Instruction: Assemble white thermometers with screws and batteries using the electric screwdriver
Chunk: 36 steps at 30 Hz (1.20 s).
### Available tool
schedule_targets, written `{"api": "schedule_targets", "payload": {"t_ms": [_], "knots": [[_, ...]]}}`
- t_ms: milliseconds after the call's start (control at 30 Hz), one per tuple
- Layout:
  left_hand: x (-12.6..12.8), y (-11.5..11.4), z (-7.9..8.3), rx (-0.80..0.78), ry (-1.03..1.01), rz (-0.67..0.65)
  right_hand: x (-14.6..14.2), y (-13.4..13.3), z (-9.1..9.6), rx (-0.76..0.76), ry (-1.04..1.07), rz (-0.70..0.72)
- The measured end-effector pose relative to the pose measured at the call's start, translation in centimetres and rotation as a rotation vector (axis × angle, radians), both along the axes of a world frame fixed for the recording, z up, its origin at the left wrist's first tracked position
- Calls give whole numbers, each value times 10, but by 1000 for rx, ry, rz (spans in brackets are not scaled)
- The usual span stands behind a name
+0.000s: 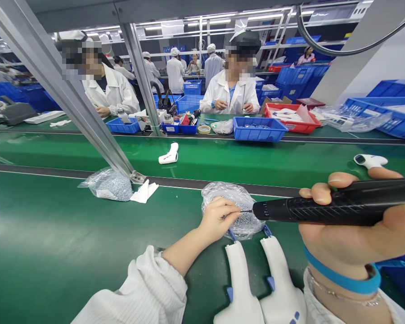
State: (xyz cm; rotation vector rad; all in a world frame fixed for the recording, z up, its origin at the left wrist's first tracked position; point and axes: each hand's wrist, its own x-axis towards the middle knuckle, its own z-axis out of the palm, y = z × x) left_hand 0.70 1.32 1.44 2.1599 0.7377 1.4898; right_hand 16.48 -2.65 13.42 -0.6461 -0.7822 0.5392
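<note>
My right hand grips a black electric screwdriver held level, its thin bit pointing left. My left hand pinches a small screw right at the bit's tip, above a clear plastic bag of small screws. Two white thermometer-gun housings lie side by side on the green mat just in front of me, below both hands.
Another bag of screws and a white cloth lie left by a slanted metal frame post. White thermometer guns rest on the green conveyor. Blue bins and a red tray stand beyond; workers in white coats sit opposite.
</note>
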Motion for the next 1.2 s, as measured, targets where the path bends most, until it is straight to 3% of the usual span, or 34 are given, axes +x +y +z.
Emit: {"api": "schedule_targets", "payload": {"t_ms": [1200], "knots": [[3, -1, -7, -39, 30, 27, -7, 2, -1, -18, 24, 49]]}}
